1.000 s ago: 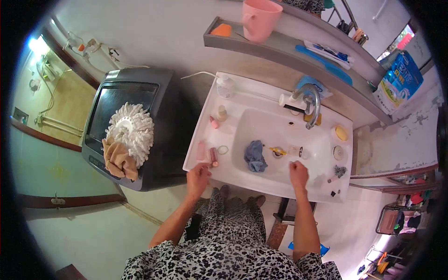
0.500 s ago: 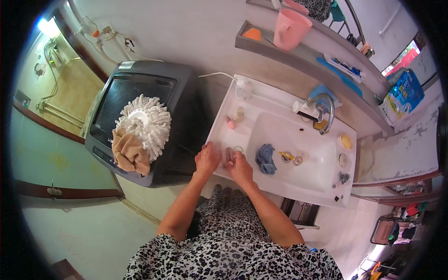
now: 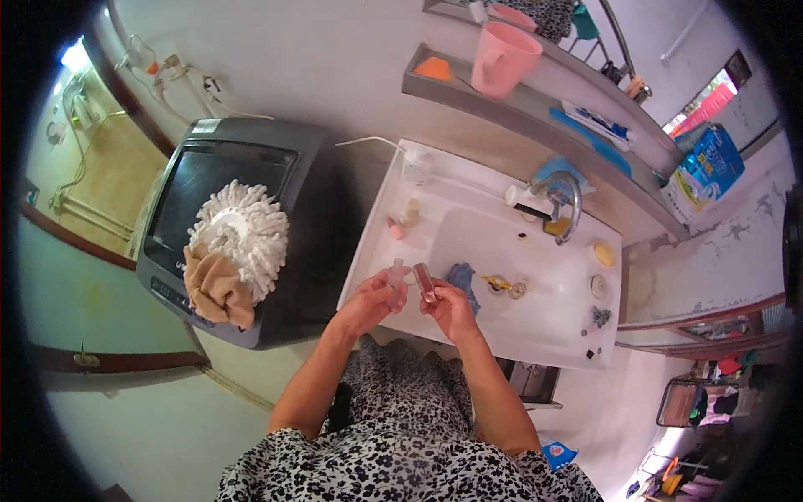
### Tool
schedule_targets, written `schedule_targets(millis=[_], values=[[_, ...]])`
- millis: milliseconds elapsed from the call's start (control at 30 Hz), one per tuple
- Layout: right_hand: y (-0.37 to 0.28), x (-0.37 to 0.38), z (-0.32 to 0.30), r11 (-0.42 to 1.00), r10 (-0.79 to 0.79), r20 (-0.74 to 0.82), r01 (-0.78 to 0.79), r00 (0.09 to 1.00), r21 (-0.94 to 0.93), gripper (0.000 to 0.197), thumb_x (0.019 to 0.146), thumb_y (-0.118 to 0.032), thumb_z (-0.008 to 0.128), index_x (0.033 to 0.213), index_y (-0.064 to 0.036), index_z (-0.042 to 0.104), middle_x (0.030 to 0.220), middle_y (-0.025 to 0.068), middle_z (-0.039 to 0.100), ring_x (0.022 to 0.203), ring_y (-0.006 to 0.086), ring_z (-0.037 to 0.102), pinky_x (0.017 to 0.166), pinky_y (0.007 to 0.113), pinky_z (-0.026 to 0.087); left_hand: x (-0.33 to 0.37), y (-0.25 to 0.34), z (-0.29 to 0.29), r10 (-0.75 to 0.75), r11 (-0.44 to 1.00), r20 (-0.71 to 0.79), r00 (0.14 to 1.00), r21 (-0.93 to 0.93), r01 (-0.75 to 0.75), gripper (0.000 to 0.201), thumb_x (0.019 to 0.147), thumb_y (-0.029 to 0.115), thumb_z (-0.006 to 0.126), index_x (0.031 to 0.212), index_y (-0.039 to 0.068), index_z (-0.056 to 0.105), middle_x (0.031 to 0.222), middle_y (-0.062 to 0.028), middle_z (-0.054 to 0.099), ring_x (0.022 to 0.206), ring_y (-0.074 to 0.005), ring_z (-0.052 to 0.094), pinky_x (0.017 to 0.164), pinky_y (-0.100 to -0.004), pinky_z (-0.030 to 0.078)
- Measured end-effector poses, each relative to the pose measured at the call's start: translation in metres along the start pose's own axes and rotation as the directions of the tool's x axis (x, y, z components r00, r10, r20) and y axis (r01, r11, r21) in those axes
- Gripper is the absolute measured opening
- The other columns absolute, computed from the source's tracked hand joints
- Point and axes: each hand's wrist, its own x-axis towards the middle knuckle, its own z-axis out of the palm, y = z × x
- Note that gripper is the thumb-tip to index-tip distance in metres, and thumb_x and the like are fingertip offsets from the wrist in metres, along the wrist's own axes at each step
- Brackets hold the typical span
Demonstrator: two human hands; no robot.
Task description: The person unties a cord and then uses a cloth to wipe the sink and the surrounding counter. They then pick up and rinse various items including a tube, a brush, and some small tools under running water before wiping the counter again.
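Observation:
Above the left front edge of the white washbasin (image 3: 502, 343), my left hand (image 3: 366, 306) is closed around a small clear bottle (image 3: 396, 273). Close to its right, my right hand (image 3: 452, 313) grips a small dark reddish tube (image 3: 423, 278) by its lower end. The two items tilt and stand a little apart. A wrinkled blue-grey cloth (image 3: 462, 279) lies in the bowl just behind my right hand. On the counter farther back are a small pink bottle (image 3: 395, 227) and a pale little bottle (image 3: 410, 212).
A dark washing machine (image 3: 311, 184) on the left bears a white mop head (image 3: 259, 222) and a brown cloth (image 3: 219, 284). The faucet (image 3: 575, 209) curves over the bowl. Yellow soap (image 3: 604, 253) sits on the right rim. A pink cup (image 3: 505, 60) stands on the shelf (image 3: 456, 88) above.
Both hands have lifted off the counter's front edge and moved apart slightly. The small clear bottle and the reddish tube now show in them. The view has shifted somewhat.

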Motion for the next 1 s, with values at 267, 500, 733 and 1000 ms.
schedule_targets(millis=[267,500,733,1000], values=[[-0.033,-0.037,-0.027,0.968,-0.243,-0.120,0.249,0.963,0.041,0.026,0.086,-0.011,0.054,0.109,-0.0005,0.053,0.085,0.0070,0.058,0.073,0.0172,0.056,0.067,0.030,0.046,0.060,-0.047,0.034,-0.101,0.987,0.057,0.993,0.130,0.093,0.029,0.092,0.033,0.045,0.077,0.009,0.048,0.055,0.0016,0.044,0.044,-0.0082,0.038,0.040,-0.0228,0.026],[-0.048,-0.046,-0.067,0.749,-0.554,-0.226,0.361,0.801,-0.556,0.023,0.085,-0.014,0.058,0.103,-0.0012,0.054,0.085,0.0051,0.059,0.072,0.0127,0.058,0.065,0.027,0.048,0.108,-0.091,0.091,-0.191,0.971,0.140,0.971,-0.116,0.208,0.052,0.088,0.055,0.040,0.111,0.010,0.050,0.104,-0.0065,0.059,0.094,-0.0206,0.055,0.079,-0.0366,0.044],[-0.113,-0.042,-0.134,0.463,-0.725,-0.268,0.160,0.635,-0.872,0.018,0.084,-0.017,0.059,0.092,-0.0009,0.057,0.076,0.0079,0.060,0.064,0.0125,0.057,0.055,0.026,0.045,0.137,-0.107,0.135,-0.232,0.864,0.287,0.930,-0.378,0.332,0.039,0.090,0.044,0.042,0.114,0.014,0.046,0.105,-0.0103,0.056,0.092,-0.0247,0.055,0.089,-0.0464,0.038],[-0.208,0.055,-0.160,0.026,-0.812,0.036,0.097,0.583,-0.995,0.033,0.087,-0.022,0.047,0.114,-0.0029,0.047,0.109,0.0214,0.054,0.095,0.0386,0.053,0.081,0.042,0.043,0.172,-0.129,0.125,-0.214,0.832,0.331,0.919,-0.431,0.349,0.041,0.089,0.045,0.044,0.114,0.013,0.049,0.103,-0.0116,0.057,0.091,-0.0271,0.055,0.086,-0.0441,0.042]])
